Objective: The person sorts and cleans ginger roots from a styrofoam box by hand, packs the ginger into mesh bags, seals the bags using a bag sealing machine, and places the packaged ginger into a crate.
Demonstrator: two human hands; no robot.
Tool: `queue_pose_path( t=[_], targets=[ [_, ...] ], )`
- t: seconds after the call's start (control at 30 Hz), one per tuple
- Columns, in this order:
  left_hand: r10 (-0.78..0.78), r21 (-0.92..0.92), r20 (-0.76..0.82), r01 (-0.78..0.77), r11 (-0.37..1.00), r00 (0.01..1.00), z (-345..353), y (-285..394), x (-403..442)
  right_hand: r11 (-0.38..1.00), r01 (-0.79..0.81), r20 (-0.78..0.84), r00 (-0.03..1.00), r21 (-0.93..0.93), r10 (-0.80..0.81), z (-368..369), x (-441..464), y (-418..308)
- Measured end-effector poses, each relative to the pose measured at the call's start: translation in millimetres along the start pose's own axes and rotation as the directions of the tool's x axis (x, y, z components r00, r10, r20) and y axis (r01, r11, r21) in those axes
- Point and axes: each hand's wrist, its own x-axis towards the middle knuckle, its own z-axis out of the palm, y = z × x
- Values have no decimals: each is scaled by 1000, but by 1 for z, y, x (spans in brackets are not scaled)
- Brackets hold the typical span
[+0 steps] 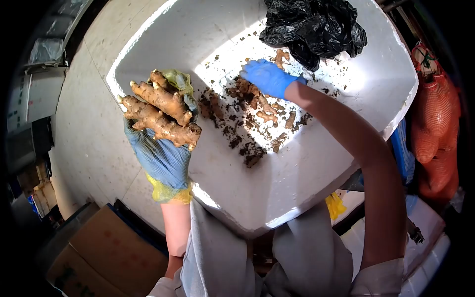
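Observation:
My left hand (161, 156), in a blue glove with yellow mesh netting over it, is raised by the left rim of a white foam box (237, 193). It grips knobbly ginger roots (161, 116), soil-stained and with pale cut tips; the fingers are mostly hidden behind them. Inside the box, my right hand (269, 77) wears a blue glove and lies palm down with its fingers stretched out. Below those fingers are loose ginger pieces (267, 117), mixed with dark crumbs of soil.
A crumpled black plastic bag (316, 29) lies over the box's far side. Filled orange mesh sacks (433, 133) hang at the right. Brown cardboard (111, 247) is at the lower left, and a yellow item (335, 205) shows below the box's near right edge.

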Motion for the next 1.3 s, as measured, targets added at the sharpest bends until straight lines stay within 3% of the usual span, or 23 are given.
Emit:
queue_pose_path(
  t=[0.03, 0.1, 0.17, 0.3, 0.43, 0.5, 0.57, 0.63, 0.7, 0.77, 0.83, 0.9, 0.97, 1.0, 1.03, 1.07, 1.1, 1.13, 1.17, 1.2, 1.23, 1.27, 1.3],
  targets=[
    [7, -2, -17, -7, 1000, 1000, 1, 0, 0, 1000, 27, 5, 1000, 0, -27, 6, 4, -10],
    [-7, 2, 16, 7, 1000, 1000, 0, 0, -1, 995, -92, 99, 991, 44, 87, 15, 12, -15],
    [-22, 0, 46, 22, 1000, 999, -3, 2, -2, 988, -113, 222, 971, 104, 87, -17, 13, -18],
    [17, 29, 15, -17, 999, 1000, -4, 3, -1, 991, -102, 242, 967, 87, 79, -15, 11, -12],
    [41, 56, -4, -41, 998, 999, -3, 1, -2, 994, 2, 62, 998, 106, -8, 6, 20, -4],
    [66, 66, -18, -64, 996, 998, -4, 1, -3, 824, -305, 273, 943, 477, 191, -14, 31, -7],
    [26, 10, 25, -26, 1000, 999, -5, 2, -3, 511, -452, 301, 886, 731, 353, -49, 32, -12],
    [7, -22, 0, -7, 1000, 1000, -3, 2, -3, -66, -325, 328, 886, 943, 327, -47, 33, -6],
    [-15, 0, 48, 15, 1000, 999, -2, 1, -3, -109, -364, 380, 875, 925, 300, -87, 23, -4],
    [0, -28, 45, 1, 1000, 999, -7, 2, -3, -225, -500, 536, 831, 836, 146, -108, 9, -5],
    [14, -59, 37, -12, 998, 999, -8, 3, -2, -32, -855, 854, 515, 518, 75, -126, -6, -27],
    [22, 8, 43, -23, 1000, 999, -5, 0, -1, 259, -824, 856, 438, 504, -273, -97, -70, -23],
    [92, 124, 23, -94, 988, 996, -5, -2, 1, 603, -758, 969, 201, 249, -147, -104, -86, -44],
    [40, 85, 86, -48, 995, 995, -4, 0, 2, 298, -910, 947, 228, 290, -225, -99, -88, -38],
    [-3, 47, 144, -4, 999, 990, -4, 0, 1, -36, -961, 917, 274, 275, -291, -91, -91, -28],
    [4, 46, 142, -10, 999, 990, -4, 0, -1, -249, -946, 863, 296, 207, -409, -83, -91, -24],
    [11, 41, 118, -16, 999, 993, -4, -1, -2, -248, -946, 863, 296, 207, -409, -78, -99, -24],
    [13, 40, 100, -18, 999, 995, -3, -1, 0, 129, -955, 939, 227, 266, -260, -89, -101, -31],
    [7, 46, 109, -12, 999, 994, -2, 0, 3, 488, -843, 973, 215, 226, -79, -94, -99, -36],
    [68, 106, 27, -70, 992, 997, -3, -1, 4, 877, -285, 866, 438, 387, -240, -77, -90, -36],
    [143, 166, -59, -131, 977, 988, -5, -2, 2, 270, -823, 843, 534, 500, 68, -115, -81, -45],
    [156, 233, -79, -134, 963, 985, -5, -2, -1, 262, -512, 472, 858, 818, 204, -115, -78, -52],
    [166, 231, -77, -145, 962, 983, -5, -3, -2, 166, -389, 320, 887, 906, 333, -130, -67, -58]
  ],
)
